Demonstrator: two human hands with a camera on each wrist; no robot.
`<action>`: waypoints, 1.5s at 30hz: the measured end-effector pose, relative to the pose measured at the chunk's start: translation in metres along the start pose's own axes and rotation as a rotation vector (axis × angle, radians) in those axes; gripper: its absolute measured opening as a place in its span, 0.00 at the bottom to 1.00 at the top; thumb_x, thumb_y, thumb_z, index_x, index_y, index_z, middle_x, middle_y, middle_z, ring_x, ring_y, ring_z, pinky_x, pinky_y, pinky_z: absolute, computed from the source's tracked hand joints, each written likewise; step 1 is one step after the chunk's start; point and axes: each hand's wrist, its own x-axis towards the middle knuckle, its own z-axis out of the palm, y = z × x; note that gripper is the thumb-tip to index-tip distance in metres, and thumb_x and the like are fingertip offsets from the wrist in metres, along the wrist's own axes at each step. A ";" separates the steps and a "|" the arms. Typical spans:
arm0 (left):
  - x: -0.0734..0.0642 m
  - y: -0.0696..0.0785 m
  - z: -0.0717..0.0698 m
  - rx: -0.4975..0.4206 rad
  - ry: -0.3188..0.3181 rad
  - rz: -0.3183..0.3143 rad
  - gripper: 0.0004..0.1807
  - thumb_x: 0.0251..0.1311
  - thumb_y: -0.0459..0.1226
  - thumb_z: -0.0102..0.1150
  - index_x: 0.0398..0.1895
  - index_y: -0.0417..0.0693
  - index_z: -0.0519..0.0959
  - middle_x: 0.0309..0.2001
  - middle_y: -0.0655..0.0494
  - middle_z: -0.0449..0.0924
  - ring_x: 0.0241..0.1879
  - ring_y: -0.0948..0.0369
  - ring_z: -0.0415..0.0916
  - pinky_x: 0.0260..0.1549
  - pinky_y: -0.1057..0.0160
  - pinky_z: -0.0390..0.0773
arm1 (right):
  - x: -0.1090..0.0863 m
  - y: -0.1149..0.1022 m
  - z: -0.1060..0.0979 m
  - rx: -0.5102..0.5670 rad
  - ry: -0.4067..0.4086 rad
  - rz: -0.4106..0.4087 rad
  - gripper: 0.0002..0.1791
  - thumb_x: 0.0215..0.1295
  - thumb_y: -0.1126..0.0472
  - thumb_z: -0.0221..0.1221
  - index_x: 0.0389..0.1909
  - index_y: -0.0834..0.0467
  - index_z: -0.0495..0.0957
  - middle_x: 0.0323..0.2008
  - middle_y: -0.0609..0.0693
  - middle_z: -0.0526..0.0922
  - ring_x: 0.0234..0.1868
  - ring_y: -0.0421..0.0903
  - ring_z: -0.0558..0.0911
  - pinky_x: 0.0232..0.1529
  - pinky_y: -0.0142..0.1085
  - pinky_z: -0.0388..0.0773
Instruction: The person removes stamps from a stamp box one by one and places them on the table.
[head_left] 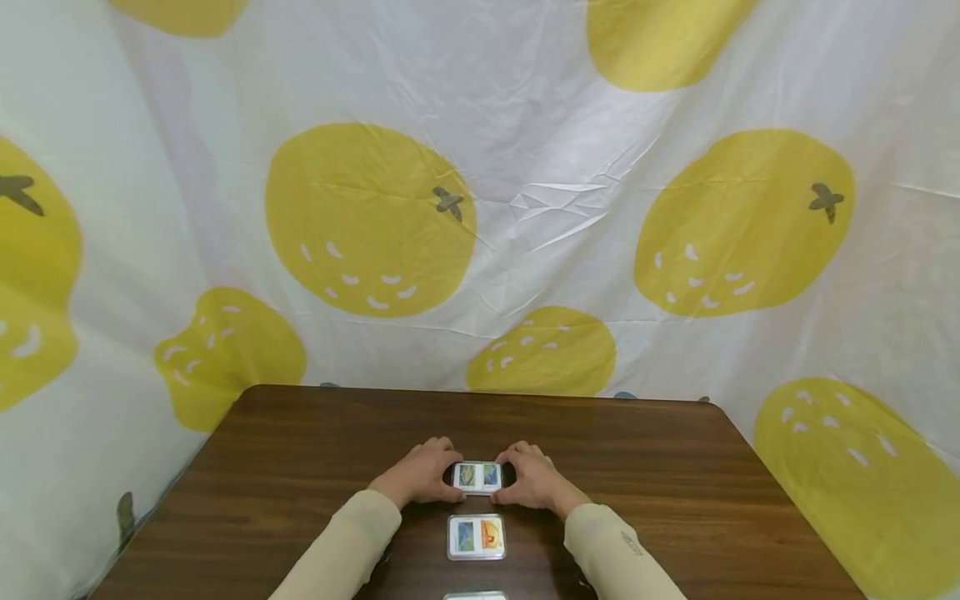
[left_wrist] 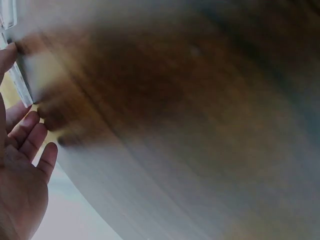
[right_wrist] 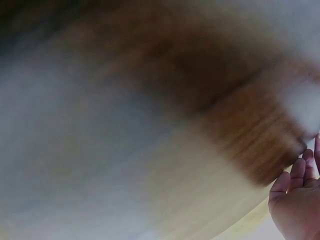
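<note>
A flat, clear-edged card case (head_left: pixel 477 477) with two small pictures on white lies between my hands in the head view. My left hand (head_left: pixel 422 475) pinches its left end, thumb at the near corner and a finger at the far one. On the opposite end, my right hand (head_left: pixel 529 479) has the same thumb-and-finger grip. In the left wrist view the pale edge of the case (left_wrist: pixel 21 84) sits at the fingertips of the left hand (left_wrist: pixel 22 175). The right wrist view catches only part of the right hand (right_wrist: pixel 299 200); the case is out of sight there.
Nearer my body, a second card case (head_left: pixel 477 536) with a blue-green and an orange picture lies on the dark wood table (head_left: pixel 300 467). Part of a third white case (head_left: pixel 476 596) shows at the bottom edge. Behind the table hangs a white curtain (head_left: pixel 540 250) with yellow fruit.
</note>
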 end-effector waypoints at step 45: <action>0.002 0.003 -0.001 -0.048 -0.004 0.026 0.29 0.53 0.53 0.72 0.54 0.47 0.80 0.48 0.56 0.74 0.48 0.57 0.68 0.48 0.55 0.67 | 0.003 0.003 -0.002 -0.008 -0.020 -0.011 0.28 0.47 0.44 0.73 0.48 0.52 0.80 0.51 0.52 0.73 0.55 0.56 0.70 0.56 0.54 0.65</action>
